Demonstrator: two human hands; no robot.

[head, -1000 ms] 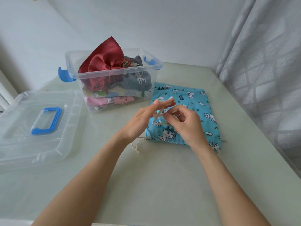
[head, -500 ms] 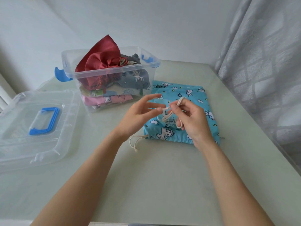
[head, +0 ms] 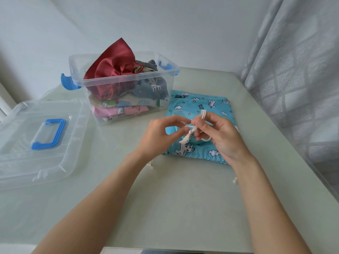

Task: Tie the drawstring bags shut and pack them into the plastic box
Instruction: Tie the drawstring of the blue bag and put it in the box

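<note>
At nine o'clock on the pale green table (head: 183,208) lies the clear plastic lid (head: 36,143), a flat rounded rectangle with moulded ribs and a blue strap handle (head: 49,133) set into its top. Toward eleven o'clock stands the plastic box (head: 126,81), see-through and straight-walled, with blue latches at both ends. Inside it drawstring bags are stacked: a glossy red satin bag (head: 111,70) bunched at its neck and poking above the rim, a grey printed bag (head: 156,87) beside it, and pink and pale patterned cloth folded flat beneath.

Near the centre, the left hand (head: 161,136) has thumb and forefinger pinched on one strand of the white cord (head: 190,133), its other fingers curled loosely. The cord is twisted cotton, frayed at its free end, and crosses itself between the hands. At about one o'clock from it the right hand (head: 220,136) pinches the cord too, with a loop wound over a raised fingertip and another loop hanging below the palm.

Under both hands, just right of the box, the blue drawstring bag (head: 201,105) lies flat, soft cotton printed with white unicorns, clouds and stars, its gathered mouth at the near edge. At three o'clock hangs a coarse grey woven curtain (head: 293,70).
</note>
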